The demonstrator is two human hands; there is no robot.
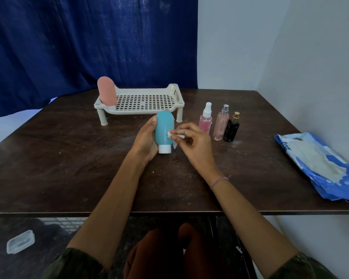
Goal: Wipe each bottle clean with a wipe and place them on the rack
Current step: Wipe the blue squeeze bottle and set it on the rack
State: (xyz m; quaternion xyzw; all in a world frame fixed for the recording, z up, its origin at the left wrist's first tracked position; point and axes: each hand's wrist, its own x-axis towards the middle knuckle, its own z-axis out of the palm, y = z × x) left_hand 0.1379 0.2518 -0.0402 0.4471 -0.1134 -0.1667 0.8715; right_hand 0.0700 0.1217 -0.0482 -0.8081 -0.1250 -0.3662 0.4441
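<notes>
Gripping teal bottle [164,128], right hand [195,141] pinching wipe [174,135]

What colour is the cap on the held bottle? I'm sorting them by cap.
White, on the teal bottle, cap pointing down; head view.

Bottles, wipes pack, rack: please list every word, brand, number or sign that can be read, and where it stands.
No text can be read.
Wipes pack: white print at its near-left edge, too blurred.
Spray bottles: no legible label.
Teal bottle, pink bottle, rack: plain.
</notes>
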